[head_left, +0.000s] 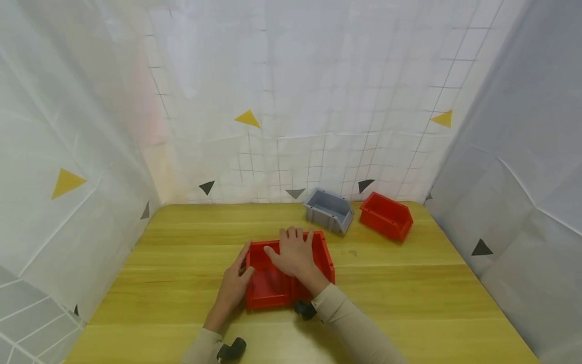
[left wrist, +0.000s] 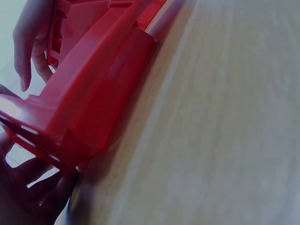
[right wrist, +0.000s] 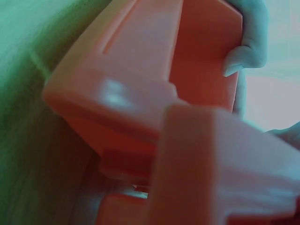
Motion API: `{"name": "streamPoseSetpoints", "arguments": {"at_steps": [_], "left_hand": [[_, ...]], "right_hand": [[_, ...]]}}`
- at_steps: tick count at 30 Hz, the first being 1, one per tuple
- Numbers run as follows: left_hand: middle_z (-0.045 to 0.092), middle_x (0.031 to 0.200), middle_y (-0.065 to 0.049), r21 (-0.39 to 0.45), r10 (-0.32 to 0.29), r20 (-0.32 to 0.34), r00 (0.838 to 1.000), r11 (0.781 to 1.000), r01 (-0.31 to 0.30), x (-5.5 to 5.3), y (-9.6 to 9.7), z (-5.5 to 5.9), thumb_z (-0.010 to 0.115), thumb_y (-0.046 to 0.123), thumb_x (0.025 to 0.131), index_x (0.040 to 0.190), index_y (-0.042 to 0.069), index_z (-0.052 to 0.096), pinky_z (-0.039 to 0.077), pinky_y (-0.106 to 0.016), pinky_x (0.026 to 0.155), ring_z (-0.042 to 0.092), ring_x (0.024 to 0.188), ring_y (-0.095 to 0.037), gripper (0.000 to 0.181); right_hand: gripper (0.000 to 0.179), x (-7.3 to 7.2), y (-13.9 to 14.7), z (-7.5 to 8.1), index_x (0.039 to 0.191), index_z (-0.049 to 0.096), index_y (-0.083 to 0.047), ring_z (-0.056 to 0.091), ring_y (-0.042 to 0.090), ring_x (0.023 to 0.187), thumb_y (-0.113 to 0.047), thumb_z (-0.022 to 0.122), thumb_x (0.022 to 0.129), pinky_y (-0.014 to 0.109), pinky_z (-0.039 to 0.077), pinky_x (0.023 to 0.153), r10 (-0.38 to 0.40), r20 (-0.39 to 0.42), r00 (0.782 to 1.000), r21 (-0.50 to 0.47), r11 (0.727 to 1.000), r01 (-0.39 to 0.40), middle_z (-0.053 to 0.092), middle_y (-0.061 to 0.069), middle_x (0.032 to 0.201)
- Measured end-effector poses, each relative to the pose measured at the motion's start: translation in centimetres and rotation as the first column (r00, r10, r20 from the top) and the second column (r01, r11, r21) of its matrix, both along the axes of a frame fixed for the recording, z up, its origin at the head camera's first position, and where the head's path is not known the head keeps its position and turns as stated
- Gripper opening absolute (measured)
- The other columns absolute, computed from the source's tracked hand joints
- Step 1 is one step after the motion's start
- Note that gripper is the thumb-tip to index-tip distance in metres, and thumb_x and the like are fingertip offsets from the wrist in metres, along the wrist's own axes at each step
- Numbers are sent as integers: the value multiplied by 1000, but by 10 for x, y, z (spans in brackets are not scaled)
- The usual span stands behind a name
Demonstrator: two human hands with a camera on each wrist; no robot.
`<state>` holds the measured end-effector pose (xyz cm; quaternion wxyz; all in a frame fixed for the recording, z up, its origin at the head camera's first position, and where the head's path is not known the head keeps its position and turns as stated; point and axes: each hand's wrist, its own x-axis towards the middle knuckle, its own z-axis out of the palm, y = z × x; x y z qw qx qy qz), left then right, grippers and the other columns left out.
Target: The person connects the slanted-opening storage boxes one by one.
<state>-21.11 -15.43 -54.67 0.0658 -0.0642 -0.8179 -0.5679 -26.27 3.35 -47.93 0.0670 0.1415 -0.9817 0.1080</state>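
Observation:
Two red storage bins stand side by side on the table, a left bin (head_left: 268,285) and a right bin (head_left: 324,258), their adjoining walls close together. My left hand (head_left: 233,285) grips the left bin's outer side wall, thumb at the rim and fingers outside. In the right wrist view, that thumb (right wrist: 239,58) laps over the rim. My right hand (head_left: 294,255) reaches across the middle of the pair and holds them at the back rim, thumb spread over the left bin. Its fingers (left wrist: 28,61) hang over the far edge in the left wrist view.
Behind and to the right on the wooden table (head_left: 182,273) stand a grey bin (head_left: 328,210) and another red bin (head_left: 385,216), both angled. White sheeting (head_left: 295,101) with triangle marks encloses the back and sides. A dark wrist camera (head_left: 234,349) sits by the left sleeve.

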Motion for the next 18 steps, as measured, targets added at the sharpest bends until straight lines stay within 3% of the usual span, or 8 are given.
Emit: {"name": "streamPoseSetpoints", "arguments": {"at_steps": [18], "left_hand": [[50,154,-12,6,-1,-13,1000,1000,1,0,0,0,53,12,100,164,31,36,53,-54,95,60,126,-39,69]], "right_hand": [[74,-1,0,-1,147,52,-4,39,41,137,-58,57,98,71,12,115,-7,-8,1000,-20,1000,7,51,19,143]]}}
